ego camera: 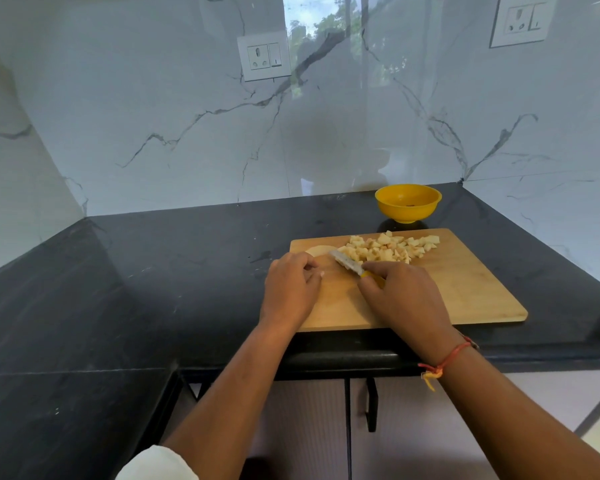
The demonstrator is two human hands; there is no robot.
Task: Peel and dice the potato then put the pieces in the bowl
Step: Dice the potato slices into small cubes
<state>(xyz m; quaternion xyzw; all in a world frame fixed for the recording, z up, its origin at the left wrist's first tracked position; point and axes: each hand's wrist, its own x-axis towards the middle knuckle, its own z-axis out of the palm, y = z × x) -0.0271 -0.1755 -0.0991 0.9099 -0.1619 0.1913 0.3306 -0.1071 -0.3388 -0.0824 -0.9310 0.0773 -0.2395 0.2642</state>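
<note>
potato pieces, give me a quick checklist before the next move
1. Everything diced: not ok; a pale slice by the left hand looks uncut.
2. Knife grip: ok; the right hand holds the knife.
3. Left hand off the blade: ok, apart but near.
4. Diced pile on the board: ok.
5. The bowl upright behind the board: ok.
6. Bowl clean: cannot tell; a dark speck inside.

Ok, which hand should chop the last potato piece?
Right. The right hand holds the knife, its blade beside the uncut potato slice, while the left hand holds that slice down.
</note>
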